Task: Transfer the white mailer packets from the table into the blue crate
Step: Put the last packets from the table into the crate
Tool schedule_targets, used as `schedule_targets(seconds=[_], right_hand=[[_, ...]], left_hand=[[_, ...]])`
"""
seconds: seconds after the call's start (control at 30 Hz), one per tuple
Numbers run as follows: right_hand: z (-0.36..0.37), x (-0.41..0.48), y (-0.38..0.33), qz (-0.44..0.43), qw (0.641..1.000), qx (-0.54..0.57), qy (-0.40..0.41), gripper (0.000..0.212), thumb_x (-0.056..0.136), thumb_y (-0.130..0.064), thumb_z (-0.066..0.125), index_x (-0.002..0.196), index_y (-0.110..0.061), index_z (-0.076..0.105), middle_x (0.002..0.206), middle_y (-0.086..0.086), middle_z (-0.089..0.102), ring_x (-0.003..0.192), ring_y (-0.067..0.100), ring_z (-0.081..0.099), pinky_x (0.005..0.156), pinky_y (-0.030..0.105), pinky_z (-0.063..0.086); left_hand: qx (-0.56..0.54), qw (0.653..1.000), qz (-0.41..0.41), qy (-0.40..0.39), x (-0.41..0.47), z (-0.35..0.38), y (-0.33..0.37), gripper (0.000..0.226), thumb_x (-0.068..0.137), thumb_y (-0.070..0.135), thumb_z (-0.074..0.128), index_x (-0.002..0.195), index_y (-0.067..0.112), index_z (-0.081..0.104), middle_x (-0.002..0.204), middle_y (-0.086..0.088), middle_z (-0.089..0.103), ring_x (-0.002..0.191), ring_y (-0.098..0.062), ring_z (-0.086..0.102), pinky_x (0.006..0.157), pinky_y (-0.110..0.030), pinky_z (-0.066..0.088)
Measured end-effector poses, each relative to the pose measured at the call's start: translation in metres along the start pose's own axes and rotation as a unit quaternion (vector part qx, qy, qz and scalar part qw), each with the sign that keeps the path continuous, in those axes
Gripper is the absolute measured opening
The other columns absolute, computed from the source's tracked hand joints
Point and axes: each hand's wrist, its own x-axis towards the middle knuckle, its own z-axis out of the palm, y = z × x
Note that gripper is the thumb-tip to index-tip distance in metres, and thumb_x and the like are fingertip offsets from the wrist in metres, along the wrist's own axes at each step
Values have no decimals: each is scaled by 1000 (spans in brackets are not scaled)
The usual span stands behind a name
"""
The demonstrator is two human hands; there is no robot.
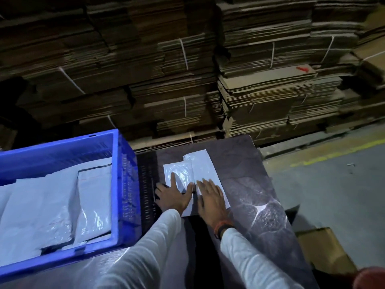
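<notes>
Stacked flat cardboard [260, 97] fills the top of the frame behind a dark bench [256, 190]. At centre, mailers [195, 163] lie under both flat hands, left [174, 197] and right [210, 198], fingers spread, gripping nothing. More mailers fill the crate [123, 184] at lower left.

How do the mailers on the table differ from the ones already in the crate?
The mailers on the table lie flat on the dark tabletop, pressed under the left hand and right hand; the mailers in the blue crate lie untouched inside its walls. The table pile is a small overlapping few; the crate pile is larger and covers most of the floor. Both are glossy white plastic.
</notes>
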Motion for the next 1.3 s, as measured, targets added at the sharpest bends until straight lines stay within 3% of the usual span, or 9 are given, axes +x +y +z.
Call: schedule_targets(seconds=[0.1,0.23,0.43,0.5,0.63,0.77,0.87,1.07,1.3], right_hand=[[-1,15,9,45,996,-75,-25,69,90,-37,55,151,-25,28,159,22,15,147,40,11,117,53,15],[2,32,11,63,992,-91,-62,80,84,-53,51,153,-32,16,159,27,-6,146,45,-2,116,56,12],[2,29,19,121,988,-92,-28,85,83,-55,52,154,-22,17,157,33,1,147,44,1,117,54,11],[2,28,22,132,987,-95,-9,85,80,-57,54,149,-16,28,154,36,7,146,46,8,116,55,17],[5,40,14,165,978,-122,36,85,67,-72,62,120,-6,48,141,42,34,130,50,38,98,54,39],[7,39,3,159,975,-150,43,75,75,-52,67,135,-12,44,139,32,42,119,45,47,92,50,41],[9,30,0,151,976,-147,46,72,78,-40,67,142,-18,44,140,29,42,117,43,49,92,51,42],[2,12,-2,135,982,-116,56,76,81,-25,65,149,-22,32,150,26,29,124,42,43,97,52,39],[-47,23,-54,121,979,-86,139,67,87,-35,46,151,-21,29,154,26,23,121,46,40,95,56,36]], left_hand=[[30,1000,0,5,9,2,-9,97,76,82,46,154,37,11,155,-25,13,140,-42,22,107,-52,33],[67,997,15,28,12,12,-8,111,73,86,43,155,21,7,158,-26,8,143,-43,19,109,-53,30],[93,994,23,54,10,25,-14,113,79,82,37,155,7,1,159,-27,3,147,-43,11,113,-54,27],[81,994,38,68,11,27,-18,102,83,74,40,156,17,-3,158,-29,4,145,-44,14,111,-56,28],[101,990,61,71,15,29,-13,85,84,70,38,154,41,0,155,-34,9,140,-47,19,107,-58,30],[126,984,88,87,14,27,-17,75,85,64,42,152,43,16,149,-30,27,131,-44,32,102,-52,33],[123,982,105,102,14,25,-25,74,83,63,47,150,42,22,139,-24,37,120,-38,40,96,-47,38],[57,985,103,122,6,11,-26,73,85,61,48,151,39,26,141,-22,34,121,-37,39,96,-47,39],[-61,962,183,191,-16,-67,2,73,76,60,53,144,36,42,148,-22,30,121,-40,37,94,-50,39]])
